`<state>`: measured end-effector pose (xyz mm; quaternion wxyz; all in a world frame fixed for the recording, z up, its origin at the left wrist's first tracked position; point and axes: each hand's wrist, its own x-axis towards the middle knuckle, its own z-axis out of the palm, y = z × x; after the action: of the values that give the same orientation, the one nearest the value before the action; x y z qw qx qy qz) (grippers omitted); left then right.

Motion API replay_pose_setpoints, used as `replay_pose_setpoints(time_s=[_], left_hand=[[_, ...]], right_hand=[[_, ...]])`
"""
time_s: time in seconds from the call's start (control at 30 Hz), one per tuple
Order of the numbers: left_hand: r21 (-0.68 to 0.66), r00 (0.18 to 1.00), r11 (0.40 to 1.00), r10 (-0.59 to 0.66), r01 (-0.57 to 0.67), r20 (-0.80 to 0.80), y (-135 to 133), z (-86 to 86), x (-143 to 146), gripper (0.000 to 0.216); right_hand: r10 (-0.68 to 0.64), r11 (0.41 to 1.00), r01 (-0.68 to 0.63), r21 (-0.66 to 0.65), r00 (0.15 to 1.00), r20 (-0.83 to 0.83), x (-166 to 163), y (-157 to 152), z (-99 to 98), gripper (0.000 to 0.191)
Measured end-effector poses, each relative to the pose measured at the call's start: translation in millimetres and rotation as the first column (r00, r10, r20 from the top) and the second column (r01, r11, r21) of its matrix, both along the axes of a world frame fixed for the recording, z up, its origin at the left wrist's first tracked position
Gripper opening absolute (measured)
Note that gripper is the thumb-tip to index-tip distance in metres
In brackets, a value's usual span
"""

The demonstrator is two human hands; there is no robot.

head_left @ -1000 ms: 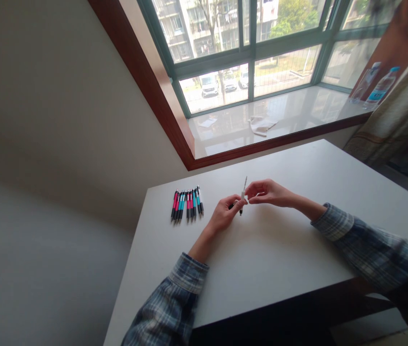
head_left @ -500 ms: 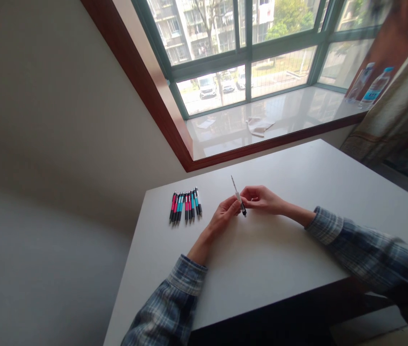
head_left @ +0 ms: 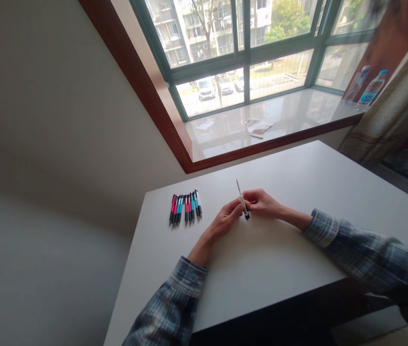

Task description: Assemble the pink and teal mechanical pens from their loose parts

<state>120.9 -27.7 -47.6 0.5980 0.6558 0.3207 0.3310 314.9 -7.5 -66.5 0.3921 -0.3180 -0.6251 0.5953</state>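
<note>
Both of my hands meet over the middle of the white table [head_left: 279, 269]. My left hand [head_left: 225, 220] and my right hand [head_left: 261, 203] pinch a thin pen part [head_left: 242, 201], a pale tube with a dark lower end and a fine tip that points up and away. Fingers of both hands are closed round it. To the left of my left hand lies a neat row of several pens [head_left: 185, 207] with pink, teal and black barrels, side by side near the table's far left corner.
A glossy window sill [head_left: 298, 108] runs behind the table, with a crumpled white cloth [head_left: 256, 127] on it and two water bottles [head_left: 364, 89] at its right end. A curtain [head_left: 395, 110] hangs at the right. The wall is to the left.
The pen part has tilted from leaning right to leaning left, then nearly upright. Both hands have stayed together and drifted slightly toward me.
</note>
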Motion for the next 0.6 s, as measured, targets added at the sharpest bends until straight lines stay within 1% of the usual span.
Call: replay_pose_setpoints(time_s=[0.17,0.27,0.33,0.4,0.5,0.57,0.6], left_hand=[[-0.004,1.000,1.000,-0.001,0.001,-0.003,-0.3,0.1,1.2,0.059],[0.004,1.000,1.000,-0.003,0.003,-0.012,0.0,-0.8,0.7,0.060],[0.042,1.000,0.999,0.023,-0.022,-0.020,1.0,-1.8,-0.5,0.057],[0.091,0.997,0.993,0.073,-0.072,-0.004,2.9,-3.2,-2.3,0.053],[0.101,0.990,0.985,0.138,-0.142,0.038,5.4,-5.7,-5.4,0.049],[0.071,0.990,0.988,0.138,-0.139,0.022,5.2,-6.8,-6.8,0.049],[0.056,0.993,0.992,0.116,-0.116,0.001,4.4,-7.0,-7.2,0.049]], right_hand=[[-0.007,1.000,0.006,0.016,1.000,0.020,-0.1,-0.5,2.1,0.036],[0.003,1.000,-0.003,0.002,1.000,0.005,-0.1,-1.2,4.8,0.033],[0.001,1.000,-0.001,-0.014,1.000,-0.020,0.7,-0.8,7.1,0.029],[-0.051,0.997,0.046,-0.065,0.996,-0.069,2.5,1.1,9.0,0.027],[-0.199,0.961,0.157,-0.229,0.964,-0.177,8.3,7.8,11.5,0.026],[-0.287,0.925,0.203,-0.322,0.927,-0.241,14.9,14.3,13.7,0.027],[-0.323,0.911,0.222,-0.347,0.908,-0.267,18.9,17.9,15.2,0.026]])
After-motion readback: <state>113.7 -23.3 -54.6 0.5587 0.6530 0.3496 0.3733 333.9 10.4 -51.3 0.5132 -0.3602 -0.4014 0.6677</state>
